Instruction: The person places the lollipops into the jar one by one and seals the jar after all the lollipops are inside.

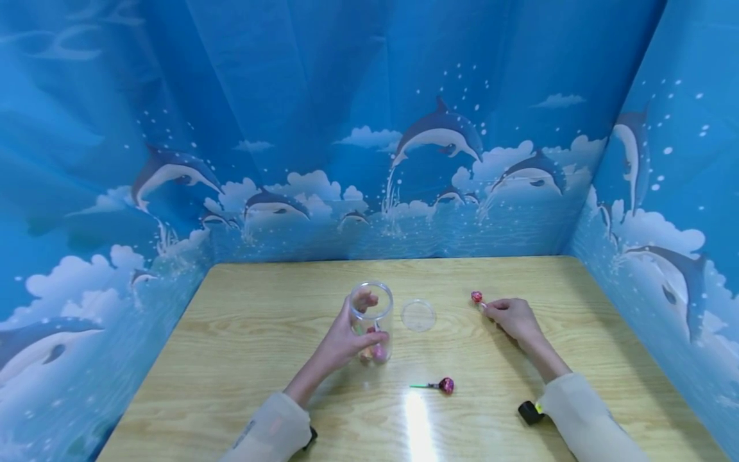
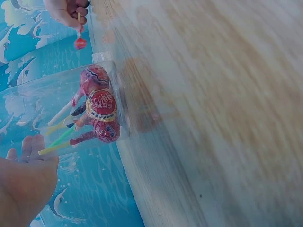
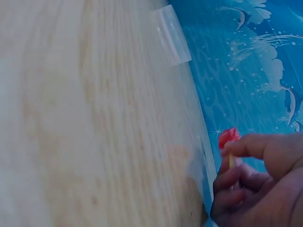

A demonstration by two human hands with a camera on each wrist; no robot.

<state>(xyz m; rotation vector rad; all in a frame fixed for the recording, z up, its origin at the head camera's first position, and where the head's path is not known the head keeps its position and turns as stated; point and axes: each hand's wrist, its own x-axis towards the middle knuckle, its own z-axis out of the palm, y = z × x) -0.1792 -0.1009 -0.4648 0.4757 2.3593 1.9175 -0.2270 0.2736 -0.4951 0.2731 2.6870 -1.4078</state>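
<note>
My left hand (image 1: 337,342) grips a clear plastic jar (image 1: 390,314), thumb on the near side and fingers behind it. The jar is upright with its top uncovered; I cannot tell whether its base touches the table. Several wrapped lollipops (image 2: 102,105) lie at its bottom, sticks pointing up. Over the right part of the table, my right hand (image 1: 516,319) pinches the stick of another red lollipop (image 1: 476,297) between thumb and forefinger. The same red candy (image 3: 229,137) shows beyond the fingertips in the right wrist view.
A round clear lid (image 1: 418,316) lies flat just right of the jar. One more lollipop (image 1: 446,385), dark red with a green stick, lies nearer the front of the wooden table (image 1: 242,359). Blue dolphin-print curtains (image 1: 323,96) stand along the back and sides.
</note>
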